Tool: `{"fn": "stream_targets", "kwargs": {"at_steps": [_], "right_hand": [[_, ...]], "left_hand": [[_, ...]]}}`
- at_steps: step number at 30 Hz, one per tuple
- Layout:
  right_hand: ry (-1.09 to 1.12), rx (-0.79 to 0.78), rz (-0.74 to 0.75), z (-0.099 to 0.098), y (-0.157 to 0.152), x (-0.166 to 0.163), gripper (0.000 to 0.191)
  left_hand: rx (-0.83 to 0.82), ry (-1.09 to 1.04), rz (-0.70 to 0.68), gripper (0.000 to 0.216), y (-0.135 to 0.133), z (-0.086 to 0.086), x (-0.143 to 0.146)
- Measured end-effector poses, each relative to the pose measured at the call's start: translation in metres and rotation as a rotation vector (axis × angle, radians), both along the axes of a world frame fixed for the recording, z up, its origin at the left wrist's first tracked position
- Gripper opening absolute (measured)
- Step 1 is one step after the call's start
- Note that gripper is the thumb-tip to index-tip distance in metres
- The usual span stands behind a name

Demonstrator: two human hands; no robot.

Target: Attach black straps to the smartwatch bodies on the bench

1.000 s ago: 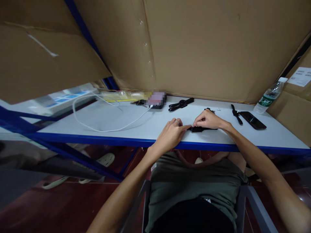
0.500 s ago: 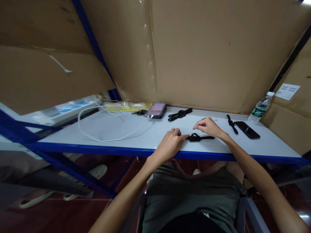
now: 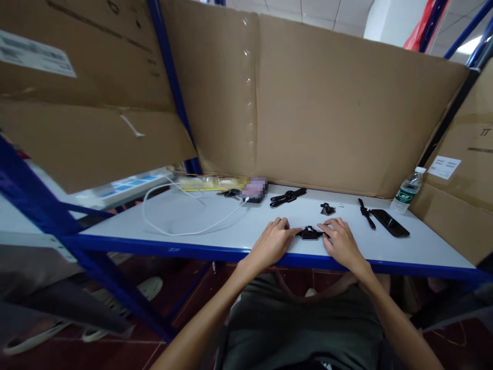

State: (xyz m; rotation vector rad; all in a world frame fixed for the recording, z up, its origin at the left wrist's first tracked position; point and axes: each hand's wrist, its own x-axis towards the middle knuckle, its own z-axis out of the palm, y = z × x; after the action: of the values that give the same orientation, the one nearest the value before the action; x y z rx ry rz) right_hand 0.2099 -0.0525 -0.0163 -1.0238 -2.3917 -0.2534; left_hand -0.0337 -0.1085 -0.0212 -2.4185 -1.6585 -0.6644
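A black spokeshave (image 3: 309, 233) lies near the front edge of the table, its flat middle body showing between my hands. My left hand (image 3: 272, 237) is closed around its left handle, index finger pointing along it toward the body. On the other side, my right hand (image 3: 341, 240) has its thumb and fingers on the right handle. Both handles are mostly covered by fingers. Just beyond the right hand sit small black metal parts (image 3: 327, 208), with a tiny silver piece (image 3: 341, 205) beside them.
Another black spokeshave (image 3: 288, 197) lies at the back, and a further one (image 3: 365, 214) stands to the right beside a phone (image 3: 390, 223). A water bottle (image 3: 408, 192) is at the right end. A white cable (image 3: 185, 234) loops across the left. Cardboard walls (image 3: 346, 113) enclose the table.
My right hand has come down from above the spokeshave onto its right handle. My left hand keeps its hold. The camera view has tilted upward, and the small black parts are now uncovered.
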Motion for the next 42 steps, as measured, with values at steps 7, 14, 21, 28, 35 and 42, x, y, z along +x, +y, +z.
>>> {"fn": "stream_targets", "kwargs": {"at_steps": [7, 14, 21, 28, 35, 42], "right_hand": [[-0.009, -0.029, 0.043, 0.0, -0.003, 0.0, 0.033], [0.011, -0.029, 0.074, -0.003, -0.002, 0.0, 0.034], [0.01, -0.018, 0.066, -0.002, -0.004, -0.001, 0.033], [-0.067, 0.027, 0.17, 0.003, -0.01, -0.002, 0.049], [-0.041, 0.022, 0.147, -0.001, -0.007, -0.002, 0.057], [0.044, 0.027, 0.181, -0.001, -0.005, -0.002, 0.044]], "left_hand": [[0.012, -0.015, -0.012, 0.041, 0.001, -0.002, -0.001], [0.011, -0.009, -0.012, 0.04, 0.002, -0.005, -0.002], [0.006, -0.004, -0.012, 0.04, 0.002, -0.005, -0.004], [0.048, 0.003, -0.015, 0.039, 0.004, -0.01, -0.006], [0.052, -0.01, -0.025, 0.039, 0.007, -0.014, -0.007], [0.055, -0.003, -0.026, 0.039, 0.008, -0.015, -0.008]]}}
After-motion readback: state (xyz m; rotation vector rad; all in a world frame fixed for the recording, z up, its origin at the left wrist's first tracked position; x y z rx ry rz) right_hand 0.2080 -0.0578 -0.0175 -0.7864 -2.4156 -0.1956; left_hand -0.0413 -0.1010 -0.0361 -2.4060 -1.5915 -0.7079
